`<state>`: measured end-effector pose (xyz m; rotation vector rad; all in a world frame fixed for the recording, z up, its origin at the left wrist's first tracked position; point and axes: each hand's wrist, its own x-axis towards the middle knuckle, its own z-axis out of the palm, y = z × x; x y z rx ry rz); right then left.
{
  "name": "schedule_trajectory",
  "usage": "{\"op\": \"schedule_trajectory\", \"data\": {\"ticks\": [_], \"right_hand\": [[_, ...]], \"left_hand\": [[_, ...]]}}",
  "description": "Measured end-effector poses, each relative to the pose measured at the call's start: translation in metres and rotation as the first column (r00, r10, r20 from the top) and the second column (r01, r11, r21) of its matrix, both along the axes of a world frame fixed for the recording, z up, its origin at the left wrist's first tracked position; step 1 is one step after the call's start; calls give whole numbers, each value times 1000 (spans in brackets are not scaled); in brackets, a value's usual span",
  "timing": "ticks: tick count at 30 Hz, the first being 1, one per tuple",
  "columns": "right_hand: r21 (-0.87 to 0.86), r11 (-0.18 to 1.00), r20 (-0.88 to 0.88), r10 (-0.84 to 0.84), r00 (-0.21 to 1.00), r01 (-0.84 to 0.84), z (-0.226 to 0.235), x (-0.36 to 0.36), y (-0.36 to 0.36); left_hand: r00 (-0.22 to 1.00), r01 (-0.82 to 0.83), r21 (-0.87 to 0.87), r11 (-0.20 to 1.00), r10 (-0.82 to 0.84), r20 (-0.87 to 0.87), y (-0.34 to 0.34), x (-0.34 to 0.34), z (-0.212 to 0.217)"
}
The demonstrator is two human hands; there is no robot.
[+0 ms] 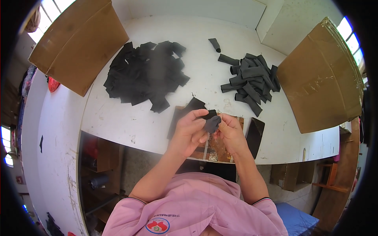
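In front of my chest, near the table's front edge, both hands hold a small dark grey fabric piece (212, 124). My left hand (189, 131) pinches its left side between thumb and fingers. At its right side, my right hand (231, 131) grips the cloth with thumb and forefinger. The piece looks bunched, so its full shape does not show. Just beyond my left hand lies a flat black fabric piece (194, 104). A pile of flat black fabric pieces (145, 74) spreads over the far left. To the far right is a heap of dark grey fabric tubes (252, 74).
Cardboard boxes flank the white table (197, 78): one on the left (80, 43), another on the right (321, 78). A dark, flat phone-like object (255, 137) lies right of my right hand. One loose tube (214, 45) sits behind the heap.
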<state>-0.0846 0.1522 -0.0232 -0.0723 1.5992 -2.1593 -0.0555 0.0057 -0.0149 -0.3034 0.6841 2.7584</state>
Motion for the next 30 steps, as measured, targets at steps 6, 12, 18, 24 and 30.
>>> {"op": "schedule_trajectory", "data": {"ticks": [6, 12, 18, 24, 30], "right_hand": [[56, 990, -223, 142, 964, -133, 43, -13, -9], [-12, 993, 26, 119, 993, -119, -10, -6, -2], [129, 991, -134, 40, 990, -22, -10, -3, -1], [266, 904, -767, -12, 641, 335, 41, 6, -5], [684, 646, -708, 476, 523, 338, 10, 2, 2]], "left_hand": [[990, 125, 559, 819, -71, -118, -8, 1, 11], [998, 67, 132, 989, -69, 9, -5, 4, -20], [682, -610, -747, 265, -304, -665, -5, -5, 16], [768, -514, -690, 509, -85, -635, 2, 7, 17], [877, -313, -530, 788, 26, -480, 2, 9, -2]]}}
